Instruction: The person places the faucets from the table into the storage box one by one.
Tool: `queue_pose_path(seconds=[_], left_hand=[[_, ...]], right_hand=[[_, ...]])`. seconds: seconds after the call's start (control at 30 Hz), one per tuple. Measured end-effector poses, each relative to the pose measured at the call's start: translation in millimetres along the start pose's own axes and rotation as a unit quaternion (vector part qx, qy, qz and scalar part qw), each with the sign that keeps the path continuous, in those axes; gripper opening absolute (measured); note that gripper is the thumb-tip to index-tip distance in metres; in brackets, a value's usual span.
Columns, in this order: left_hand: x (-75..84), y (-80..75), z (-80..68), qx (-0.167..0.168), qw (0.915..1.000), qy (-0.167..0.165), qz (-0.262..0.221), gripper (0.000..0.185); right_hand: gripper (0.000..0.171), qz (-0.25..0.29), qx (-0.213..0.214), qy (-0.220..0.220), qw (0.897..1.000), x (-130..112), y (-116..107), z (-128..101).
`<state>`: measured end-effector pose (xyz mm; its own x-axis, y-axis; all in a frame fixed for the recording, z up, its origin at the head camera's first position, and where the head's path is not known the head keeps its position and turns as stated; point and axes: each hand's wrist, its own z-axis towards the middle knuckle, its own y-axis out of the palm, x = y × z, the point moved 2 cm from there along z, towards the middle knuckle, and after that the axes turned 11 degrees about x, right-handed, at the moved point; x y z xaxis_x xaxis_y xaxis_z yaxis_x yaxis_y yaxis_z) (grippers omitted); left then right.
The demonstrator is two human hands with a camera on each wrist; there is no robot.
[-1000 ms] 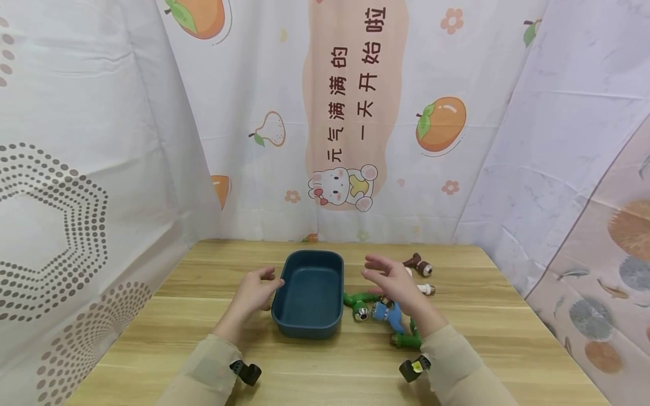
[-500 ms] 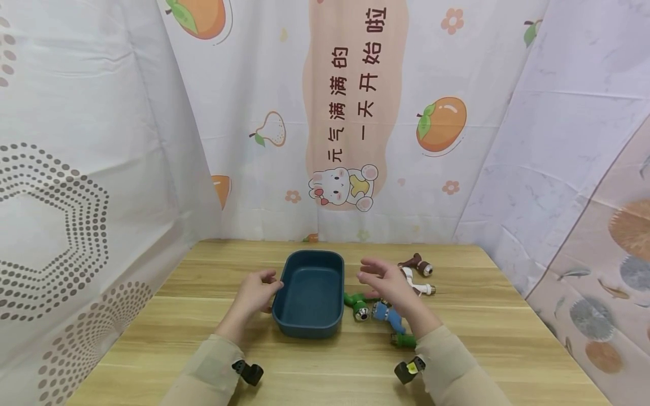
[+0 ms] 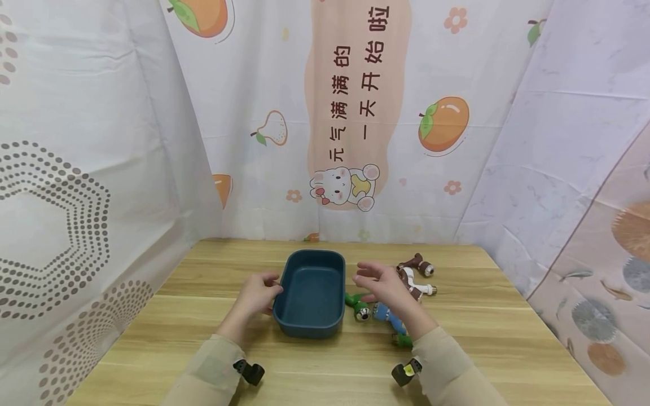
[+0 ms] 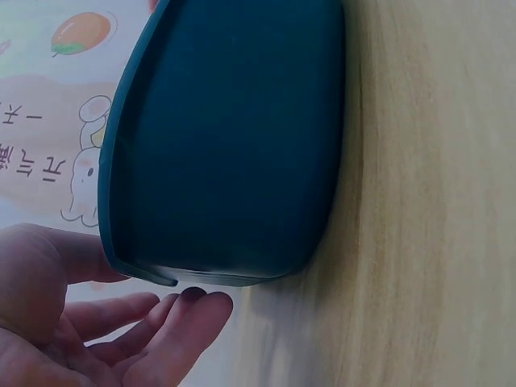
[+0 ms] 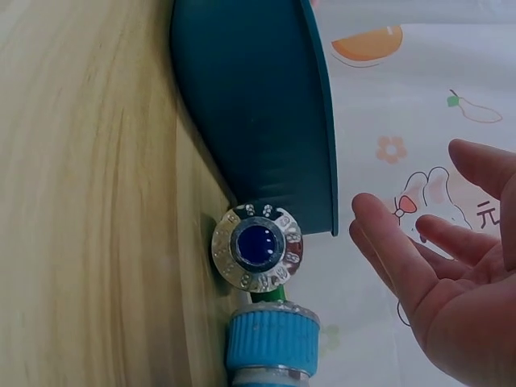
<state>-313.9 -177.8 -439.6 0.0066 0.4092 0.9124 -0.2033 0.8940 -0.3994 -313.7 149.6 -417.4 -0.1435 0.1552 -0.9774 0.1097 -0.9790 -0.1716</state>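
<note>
A dark teal rectangular box [image 3: 311,332] stands open-topped on the wooden table. My left hand [image 3: 258,293] is at its left side, thumb at the rim and the other fingers loosely bent beside the outer wall; in the left wrist view, the box [image 4: 226,145] hides the thumb's tip. My right hand [image 3: 388,287] hovers right of the box, fingers spread and relaxed, holding nothing. Beneath and beside it lie plastic tap-like pieces with metal ends: a green one [image 3: 359,306], a blue one [image 3: 388,316], a white one [image 3: 421,286] and a brown one [image 3: 417,263].
Another green piece [image 3: 402,340] lies nearer me, partly hidden by my right forearm. In the right wrist view, a round metal end [image 5: 258,248] and a blue ribbed collar [image 5: 274,339] are close to the box's wall. A printed curtain [image 3: 274,186] hangs behind the table.
My right hand has moved a little left, nearer the box, uncovering more of the white and brown pieces. My left hand stays at the box's left side. The box has not visibly moved.
</note>
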Motion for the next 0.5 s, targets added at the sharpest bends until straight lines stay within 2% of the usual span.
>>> queue_pose_path(seconds=[0.27,0.5], left_hand=[[-1.4,0.9,-0.6,-0.001,1.0000,0.004,0.004,0.041],[-0.8,1.6,0.0,-0.003,1.0000,0.004,0.001,0.041]], right_hand=[[0.058,0.010,-0.021,0.009,1.000,-0.7,6.1,0.0],[0.059,0.006,-0.023,0.020,1.000,-1.3,9.9,-0.9]])
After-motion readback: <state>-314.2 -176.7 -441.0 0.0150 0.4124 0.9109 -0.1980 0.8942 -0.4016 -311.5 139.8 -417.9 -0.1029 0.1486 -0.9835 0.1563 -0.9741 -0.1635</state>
